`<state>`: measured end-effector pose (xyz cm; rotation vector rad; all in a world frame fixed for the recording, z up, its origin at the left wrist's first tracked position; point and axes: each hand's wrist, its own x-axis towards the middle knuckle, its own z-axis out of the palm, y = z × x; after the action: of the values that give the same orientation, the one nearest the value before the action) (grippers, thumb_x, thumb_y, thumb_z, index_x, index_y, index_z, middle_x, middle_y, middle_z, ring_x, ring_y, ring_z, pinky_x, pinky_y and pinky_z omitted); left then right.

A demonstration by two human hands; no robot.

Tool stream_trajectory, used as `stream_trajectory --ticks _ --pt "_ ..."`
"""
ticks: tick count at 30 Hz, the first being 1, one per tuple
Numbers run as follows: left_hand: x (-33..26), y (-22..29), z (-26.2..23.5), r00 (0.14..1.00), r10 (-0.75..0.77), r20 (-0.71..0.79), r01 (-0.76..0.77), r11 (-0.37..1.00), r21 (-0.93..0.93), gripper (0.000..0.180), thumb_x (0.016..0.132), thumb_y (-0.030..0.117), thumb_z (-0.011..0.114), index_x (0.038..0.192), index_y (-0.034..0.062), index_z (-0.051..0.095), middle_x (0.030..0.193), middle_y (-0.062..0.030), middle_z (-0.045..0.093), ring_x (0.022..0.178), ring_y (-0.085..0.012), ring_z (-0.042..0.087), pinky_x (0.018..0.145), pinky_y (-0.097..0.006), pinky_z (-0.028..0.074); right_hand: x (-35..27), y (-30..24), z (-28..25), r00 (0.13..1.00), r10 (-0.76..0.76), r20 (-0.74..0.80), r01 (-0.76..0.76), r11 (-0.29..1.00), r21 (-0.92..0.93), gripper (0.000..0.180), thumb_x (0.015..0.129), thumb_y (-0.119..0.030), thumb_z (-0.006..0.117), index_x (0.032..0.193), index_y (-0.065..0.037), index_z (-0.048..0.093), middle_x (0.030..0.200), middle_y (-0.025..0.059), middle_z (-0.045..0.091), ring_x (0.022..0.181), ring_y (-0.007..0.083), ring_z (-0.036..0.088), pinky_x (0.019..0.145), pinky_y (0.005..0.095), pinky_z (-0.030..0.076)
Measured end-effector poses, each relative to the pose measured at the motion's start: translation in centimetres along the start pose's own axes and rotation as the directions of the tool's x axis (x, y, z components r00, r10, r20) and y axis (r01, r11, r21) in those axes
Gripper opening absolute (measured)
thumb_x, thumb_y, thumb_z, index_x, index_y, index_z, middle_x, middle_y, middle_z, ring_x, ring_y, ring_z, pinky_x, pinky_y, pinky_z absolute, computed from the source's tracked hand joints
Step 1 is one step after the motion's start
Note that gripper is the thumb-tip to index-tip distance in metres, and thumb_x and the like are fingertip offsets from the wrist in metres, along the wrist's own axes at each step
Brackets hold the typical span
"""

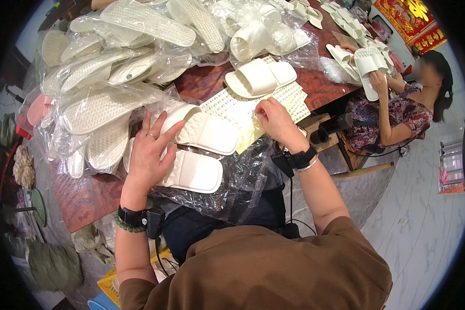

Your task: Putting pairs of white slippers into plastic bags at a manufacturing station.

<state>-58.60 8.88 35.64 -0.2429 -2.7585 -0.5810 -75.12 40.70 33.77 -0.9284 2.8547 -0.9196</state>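
Note:
Two white slippers lie side by side in front of me: the upper slipper [214, 134] and the lower slipper [196, 173]. My left hand [152, 150] rests over their strap ends with its fingers spread. Just right of them, small-print sticker sheets [219, 105] are stacked on the table. Over these sheets my right hand [278, 121] is closed, thumb and fingertips pinched together; anything between them is too small to make out. A third white slipper [263, 78] sits on the far part of the sheets. Clear plastic [232, 191] spreads under the near slippers.
A big heap of plastic-wrapped white slippers [113, 67] covers the left and far table [82, 201]. More slippers [346, 20] lie at the far right. There, a seated person [392, 108] holds a white slipper [369, 67]. A wooden stool [328, 142] stands right of the table.

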Motion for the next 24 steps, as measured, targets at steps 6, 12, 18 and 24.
stream_trajectory --ticks 6,12,18,24 --pt "0.2 0.1 0.0 1.000 0.004 0.000 -0.004 1.000 -0.019 0.055 0.087 0.016 0.063 0.141 0.0282 0.059 0.151 -0.0164 0.049 0.143 -0.0473 0.036 0.107 -0.052 0.040 0.3 0.0 -0.3 0.997 0.072 0.015 -0.073 0.996 0.059 0.009 0.086 -0.003 0.065 0.093 0.001 0.061 0.095 0.0194 0.061 0.094 0.0394 0.059 0.082 0.0445 0.049" --pt "0.1 0.1 0.1 1.000 -0.003 0.002 0.003 1.000 -0.010 0.055 0.087 0.016 0.063 0.141 0.0288 0.059 0.150 -0.0164 0.049 0.143 -0.0470 0.036 0.108 -0.052 0.040 0.4 0.3 -0.2 1.000 0.020 0.012 -0.020 0.999 0.033 0.008 0.087 -0.005 0.066 0.091 0.001 0.062 0.092 0.0186 0.061 0.092 0.0385 0.060 0.081 0.0446 0.050" --pt "-0.2 0.4 -0.5 0.999 -0.033 0.027 0.033 0.999 -0.006 0.054 0.086 0.011 0.064 0.139 0.0213 0.061 0.151 -0.0167 0.048 0.145 -0.0474 0.032 0.114 -0.050 0.035 0.6 0.6 -0.2 0.999 0.052 0.012 -0.052 0.997 0.062 0.011 0.088 -0.008 0.064 0.094 0.001 0.063 0.092 0.0199 0.063 0.092 0.0381 0.061 0.080 0.0424 0.050" --pt "0.4 0.4 -0.1 1.000 -0.008 -0.005 0.008 0.999 -0.053 0.052 0.086 0.012 0.063 0.137 0.0237 0.062 0.148 -0.0168 0.051 0.144 -0.0470 0.035 0.111 -0.050 0.038 1.3 2.3 -2.5 0.974 0.219 -0.062 -0.194 0.942 0.275 0.019 0.097 -0.015 0.062 0.098 0.004 0.064 0.084 0.0125 0.069 0.075 0.0190 0.065 0.069 0.0326 0.051"
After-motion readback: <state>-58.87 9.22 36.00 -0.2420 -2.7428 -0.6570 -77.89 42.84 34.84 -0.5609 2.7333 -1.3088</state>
